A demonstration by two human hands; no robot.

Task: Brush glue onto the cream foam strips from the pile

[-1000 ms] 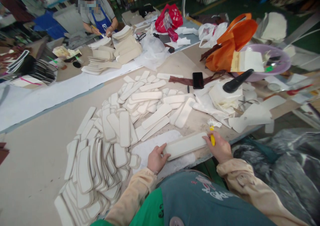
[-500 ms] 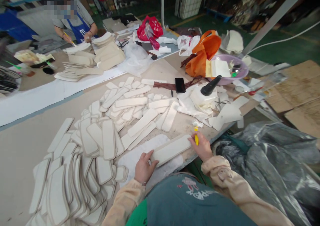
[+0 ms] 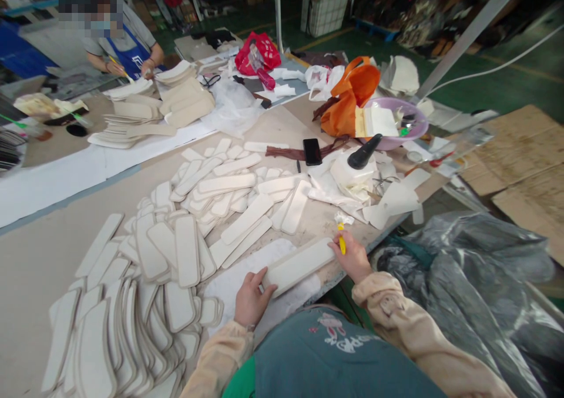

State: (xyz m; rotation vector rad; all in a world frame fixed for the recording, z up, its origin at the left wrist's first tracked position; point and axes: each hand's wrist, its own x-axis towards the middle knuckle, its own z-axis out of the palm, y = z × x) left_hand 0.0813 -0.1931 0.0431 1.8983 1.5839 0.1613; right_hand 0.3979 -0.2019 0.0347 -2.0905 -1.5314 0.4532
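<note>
Right at the desk's [image 3: 26, 269] near edge, pale strip [image 3: 302, 266] sits between both hands, touching each. Long axis runs from lower left to upper right, so it bridges left hand [image 3: 253, 298] to right hand [image 3: 352, 257]. Left is nearer the body, with thumb on the near long edge and fingers across at the far edge, gripping that end. Right fingers meet the other end and also pinch a yellow tool [image 3: 342, 244], roughly upright (working tip unclear, it merges with a white scrap [image 3: 343, 218]).

Strip: off-white top, beige edge, rounded corners, smooth face. Can't tell if it's one layer or several. White sheet [image 3: 251, 263] shows underneath; can't tell if strip rests flat on it or is slightly lifted.

Beyond and to the left: big heap of similar strips [image 3: 187, 251], overlapping at mixed angles. Past the right hand: white container [image 3: 348, 181], then phone [image 3: 312, 152], orange bag [image 3: 341, 116] beside purple basin [image 3: 399, 142]. Farther off on the left, a co-worker [image 3: 132, 51] in a blue apron.
</note>
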